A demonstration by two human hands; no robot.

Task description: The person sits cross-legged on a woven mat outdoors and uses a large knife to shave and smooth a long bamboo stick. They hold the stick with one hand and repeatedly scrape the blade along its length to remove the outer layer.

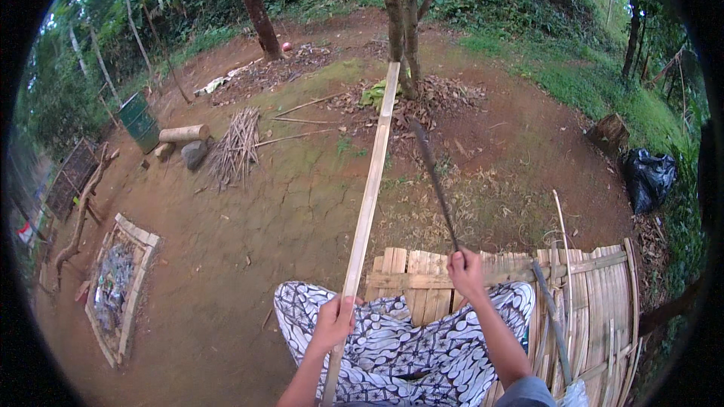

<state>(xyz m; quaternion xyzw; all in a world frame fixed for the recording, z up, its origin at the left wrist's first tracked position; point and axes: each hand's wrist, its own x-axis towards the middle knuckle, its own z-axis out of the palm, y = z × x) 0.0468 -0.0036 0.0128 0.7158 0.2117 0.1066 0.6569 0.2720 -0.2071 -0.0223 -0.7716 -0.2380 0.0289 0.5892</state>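
Note:
My left hand (332, 324) is closed round the lower part of a long, pale split-bamboo strip (371, 175). The strip slants up and away from my lap, its far end appearing in front of a tree trunk. In my right hand (467, 274) is the handle of a machete (436, 185), whose dark, narrow blade points forward and slightly left. The blade is to the right of the strip and looks apart from it. A black-and-white patterned cloth (411, 358) covers my lap and crossed legs beneath both hands.
A bamboo slat platform (599, 294) extends to my right, with a grey-green stick (553, 324) lying on it. Thin shavings (483, 207) litter the ground ahead. Farther off are a stick pile (237, 147), a log (184, 133), a green drum (139, 122) and a black plastic bag (649, 179).

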